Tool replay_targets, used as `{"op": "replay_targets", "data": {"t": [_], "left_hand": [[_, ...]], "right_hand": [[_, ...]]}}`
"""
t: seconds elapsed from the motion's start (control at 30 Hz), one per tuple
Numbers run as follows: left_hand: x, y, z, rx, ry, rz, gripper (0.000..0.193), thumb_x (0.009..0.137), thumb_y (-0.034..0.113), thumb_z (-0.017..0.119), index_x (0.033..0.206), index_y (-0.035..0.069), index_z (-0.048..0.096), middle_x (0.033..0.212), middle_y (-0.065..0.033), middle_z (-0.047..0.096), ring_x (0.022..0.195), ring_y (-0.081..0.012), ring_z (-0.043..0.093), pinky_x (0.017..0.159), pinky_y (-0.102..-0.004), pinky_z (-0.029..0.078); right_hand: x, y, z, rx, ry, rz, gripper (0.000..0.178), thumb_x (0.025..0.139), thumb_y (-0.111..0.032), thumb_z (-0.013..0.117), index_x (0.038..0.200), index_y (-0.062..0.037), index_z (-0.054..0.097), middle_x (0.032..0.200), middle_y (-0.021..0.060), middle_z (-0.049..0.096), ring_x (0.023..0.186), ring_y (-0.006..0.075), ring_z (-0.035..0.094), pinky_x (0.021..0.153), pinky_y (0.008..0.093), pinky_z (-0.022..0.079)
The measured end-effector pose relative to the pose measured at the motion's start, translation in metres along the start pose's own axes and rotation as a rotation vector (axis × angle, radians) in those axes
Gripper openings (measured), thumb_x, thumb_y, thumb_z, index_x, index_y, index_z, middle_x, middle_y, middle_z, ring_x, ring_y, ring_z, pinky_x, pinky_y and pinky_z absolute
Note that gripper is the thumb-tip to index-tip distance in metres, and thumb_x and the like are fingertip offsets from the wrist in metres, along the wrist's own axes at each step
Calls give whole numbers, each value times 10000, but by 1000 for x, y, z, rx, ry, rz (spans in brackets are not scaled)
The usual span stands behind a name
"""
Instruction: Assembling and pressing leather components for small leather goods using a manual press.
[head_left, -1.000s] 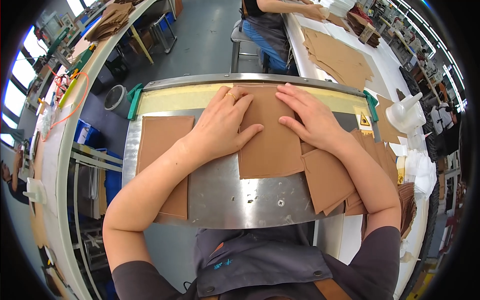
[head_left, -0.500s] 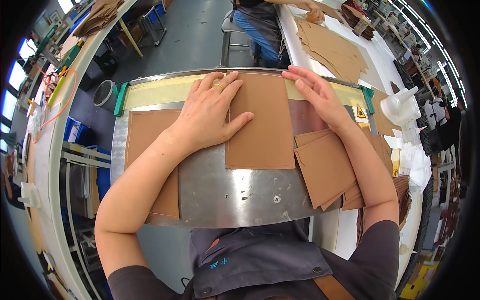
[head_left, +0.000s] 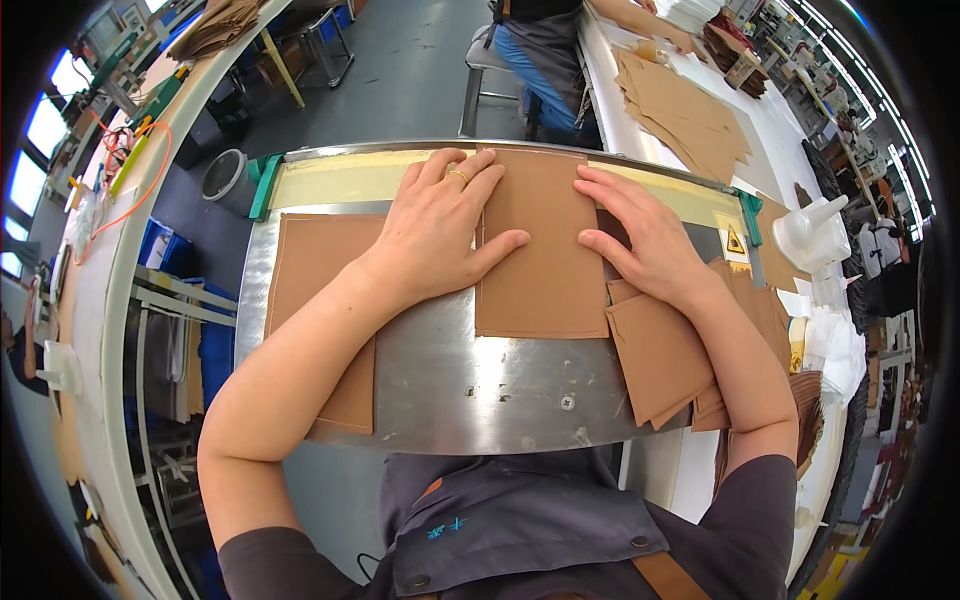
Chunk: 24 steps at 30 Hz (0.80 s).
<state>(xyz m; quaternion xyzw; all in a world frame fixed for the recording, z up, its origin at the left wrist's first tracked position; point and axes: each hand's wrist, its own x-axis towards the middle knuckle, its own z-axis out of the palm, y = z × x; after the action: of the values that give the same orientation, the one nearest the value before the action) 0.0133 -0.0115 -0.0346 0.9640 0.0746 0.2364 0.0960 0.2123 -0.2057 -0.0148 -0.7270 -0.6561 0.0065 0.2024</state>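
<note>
A brown rectangular leather panel (head_left: 540,270) with a pale line along its edges lies flat on the metal work plate (head_left: 430,390). My left hand (head_left: 440,220) rests over its left edge, fingers stretched toward the far side and thumb on the panel. Along the right edge, the fingertips and thumb of my right hand (head_left: 640,235) touch the panel, fingers apart. Another brown panel (head_left: 320,260) lies to the left, partly under my left forearm. Beneath my right forearm is a fanned stack of brown pieces (head_left: 660,360).
Green clamps (head_left: 265,187) sit at the plate's far corners. To the right stand a white bottle (head_left: 810,230) and crumpled white material (head_left: 832,345). A person (head_left: 540,60) sits beyond, by a white table with brown sheets (head_left: 680,110). A long bench (head_left: 150,200) runs along the left.
My right hand has come down from the panel's far right corner and lies along its right edge. My left hand keeps its place on the panel. The whole view has shifted slightly.
</note>
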Motion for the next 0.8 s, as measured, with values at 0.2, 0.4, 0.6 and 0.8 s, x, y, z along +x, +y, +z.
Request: {"op": "replay_targets", "data": {"t": [0.2, 0.4, 0.6, 0.8], "left_hand": [[-1, -2, 2, 4, -3, -3, 677, 882, 457, 706, 1333, -30, 573, 1443, -184, 541, 1323, -380, 464, 1128, -479, 337], [3, 1, -1, 27, 34, 33, 675, 862, 446, 728, 1300, -48, 590, 1373, -199, 542, 1299, -397, 459, 1102, -483, 364], [1, 3, -7, -47, 56, 54, 591, 843, 391, 753, 1222, -46, 635, 1220, -189, 560, 1215, -384, 488, 1054, -472, 401], [6, 19, -11, 15, -3, 122, 412, 849, 290, 730, 1130, -4, 663, 1126, -143, 608, 1135, -347, 518, 1017, -450, 415]], "right_hand": [[3, 2, 4, -34, 21, -43, 521, 950, -259, 665, 1398, -32, 527, 1498, 133, 499, 1377, 336, 468, 1143, 427, 381], [1, 4, 4, -78, 51, -48, 531, 940, -318, 676, 1345, 4, 554, 1447, 145, 527, 1353, 329, 485, 1124, 421, 404], [3, -2, 5, -91, 98, -71, 488, 910, -296, 707, 1270, 14, 591, 1326, 139, 572, 1277, 328, 531, 1065, 424, 445], [3, -8, -3, -135, 74, -144, 426, 906, -239, 714, 1266, -31, 618, 1225, 120, 630, 1119, 318, 611, 1003, 399, 463]]}}
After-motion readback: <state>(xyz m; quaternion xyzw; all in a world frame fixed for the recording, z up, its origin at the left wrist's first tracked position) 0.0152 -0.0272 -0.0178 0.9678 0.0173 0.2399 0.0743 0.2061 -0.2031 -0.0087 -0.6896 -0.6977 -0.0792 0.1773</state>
